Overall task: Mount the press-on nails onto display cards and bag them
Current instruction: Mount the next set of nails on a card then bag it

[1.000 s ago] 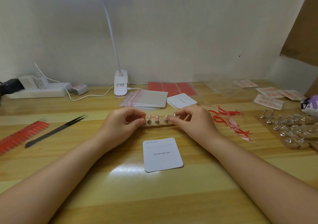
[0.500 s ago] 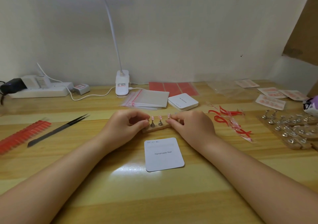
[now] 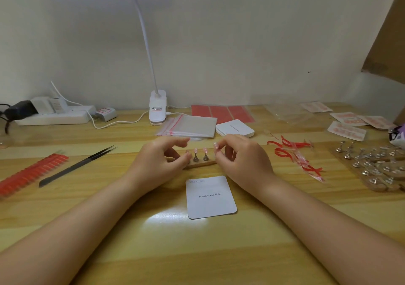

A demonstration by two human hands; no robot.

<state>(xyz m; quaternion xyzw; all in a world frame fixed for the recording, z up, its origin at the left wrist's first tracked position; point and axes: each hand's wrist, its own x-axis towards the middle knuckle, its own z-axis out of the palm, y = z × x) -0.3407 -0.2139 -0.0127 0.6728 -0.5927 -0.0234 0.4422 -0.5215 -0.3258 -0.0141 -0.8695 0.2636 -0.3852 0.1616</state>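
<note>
At the middle of the desk, just past the white display card (image 3: 210, 197), a small wooden holder strip (image 3: 202, 164) lay between the two hands. The right hand (image 3: 241, 159) pinched a pale pink press-on nail (image 3: 216, 146) at its fingertips; the left hand (image 3: 162, 159) had its fingers curled at the strip's left end, though I could not tell whether they gripped anything. Two more nails on metal stands (image 3: 200, 156) stood upright on the strip. The nail looked tiny and slick (an easy thing to flick away), so a loose pinch might have dropped it. A knuckle brushing the stands could have toppled them. Clear bags (image 3: 192, 125) waited at twelve o'clock from the card.
</note>
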